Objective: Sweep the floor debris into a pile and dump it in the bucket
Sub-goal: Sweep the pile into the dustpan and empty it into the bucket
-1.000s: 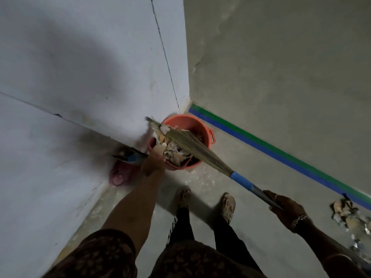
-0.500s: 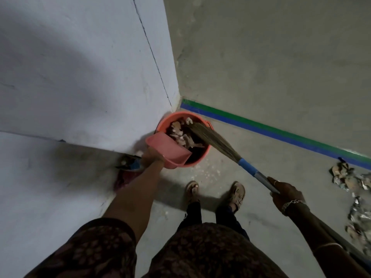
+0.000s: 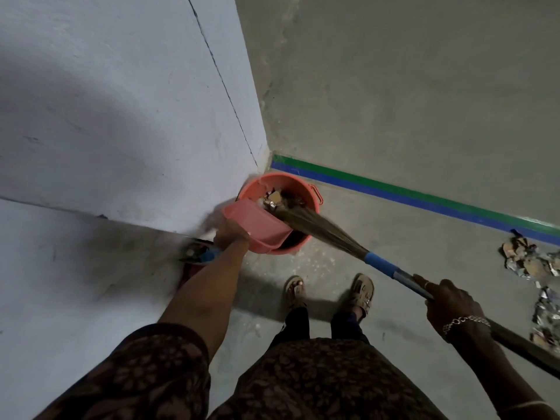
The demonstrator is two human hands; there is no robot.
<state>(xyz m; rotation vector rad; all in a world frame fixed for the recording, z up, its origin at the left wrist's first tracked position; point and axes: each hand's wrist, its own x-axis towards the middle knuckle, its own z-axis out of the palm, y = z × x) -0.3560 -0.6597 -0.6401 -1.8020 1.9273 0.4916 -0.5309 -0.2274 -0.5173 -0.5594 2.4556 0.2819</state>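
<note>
An orange bucket (image 3: pixel 281 184) stands in the corner where the white wall meets the grey wall, with scraps of debris inside. My left hand (image 3: pixel 229 236) grips a pink dustpan (image 3: pixel 257 224), tilted over the bucket's near rim. My right hand (image 3: pixel 451 301) grips the handle of a broom (image 3: pixel 327 227), whose straw bristles reach into the bucket beside the dustpan. A pile of crumpled debris (image 3: pixel 527 259) lies on the floor at the right.
The white wall (image 3: pixel 121 116) closes off the left side. A blue and green stripe (image 3: pixel 424 197) runs along the grey wall's base. A dark object (image 3: pixel 197 253) lies by the wall under my left forearm. My two sandalled feet (image 3: pixel 360 291) stand just before the bucket.
The dustpan has come up from beside the wall and tipped over the bucket's rim. The broom's bristles have shifted from lying across the bucket to its right half.
</note>
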